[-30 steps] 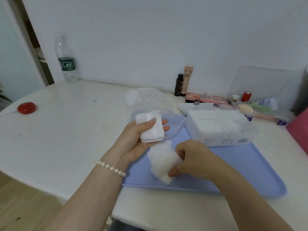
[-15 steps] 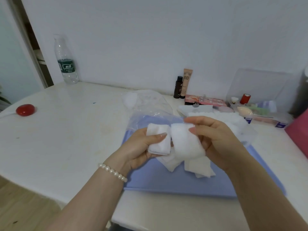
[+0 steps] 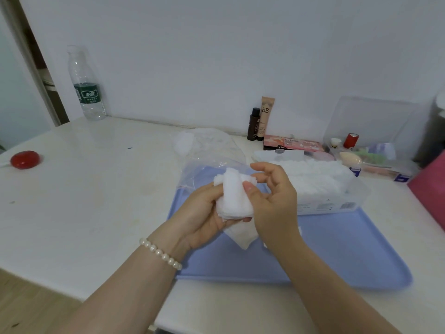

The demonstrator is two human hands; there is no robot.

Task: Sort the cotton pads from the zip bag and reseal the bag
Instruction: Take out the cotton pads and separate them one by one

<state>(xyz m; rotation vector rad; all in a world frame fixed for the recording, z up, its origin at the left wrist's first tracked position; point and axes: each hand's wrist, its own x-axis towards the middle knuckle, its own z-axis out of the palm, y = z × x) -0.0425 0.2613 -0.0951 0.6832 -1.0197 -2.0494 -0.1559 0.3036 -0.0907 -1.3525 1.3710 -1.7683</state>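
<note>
Above the blue tray (image 3: 349,256), both my hands hold one stack of white cotton pads (image 3: 234,196). My left hand (image 3: 199,215), with a pearl bracelet at the wrist, cups the stack from the left. My right hand (image 3: 272,201) presses it from the right with thumb and fingers. A few loose pads (image 3: 240,235) lie on the tray under my hands. The clear zip bag (image 3: 212,162) lies crumpled and open behind my hands, at the tray's far left corner. A clear box full of cotton pads (image 3: 322,186) stands on the tray's far side.
A water bottle (image 3: 86,88) stands at the back left by the wall. A red round object (image 3: 24,159) lies at the table's left edge. Cosmetic tubes (image 3: 261,119), a palette (image 3: 292,143) and a clear organiser (image 3: 370,150) line the back right. A pink item (image 3: 431,189) sits far right.
My right hand lifted a bunch of pads from the tray and brought it against the stack in my left hand; the two bunches are now one stack held between both hands.
</note>
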